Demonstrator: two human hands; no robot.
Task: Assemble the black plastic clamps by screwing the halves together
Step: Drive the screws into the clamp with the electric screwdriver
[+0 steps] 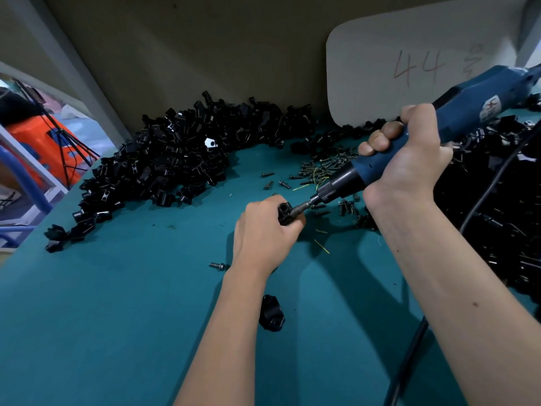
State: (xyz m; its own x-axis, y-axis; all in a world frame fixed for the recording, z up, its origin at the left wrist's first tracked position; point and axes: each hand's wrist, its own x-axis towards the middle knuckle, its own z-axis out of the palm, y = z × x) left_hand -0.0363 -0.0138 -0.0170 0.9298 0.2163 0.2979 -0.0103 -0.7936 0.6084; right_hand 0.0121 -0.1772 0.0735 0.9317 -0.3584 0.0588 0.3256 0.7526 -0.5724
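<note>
Single view only: head-worn wide-angle cam, looking fwd and down onto the teal worktop (117,317) from above the person's forearms. Close range; both arms enter from bottom edge, hands near frame centre. Strong lens curvature at edges. Back wall (205,48) fills the top; worktop's left edge and the room beyond show at far left. No 2nd view, so no overlap.

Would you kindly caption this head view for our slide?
Left hand holds a black clamp while right hand drives the electric screwdriver.
</note>
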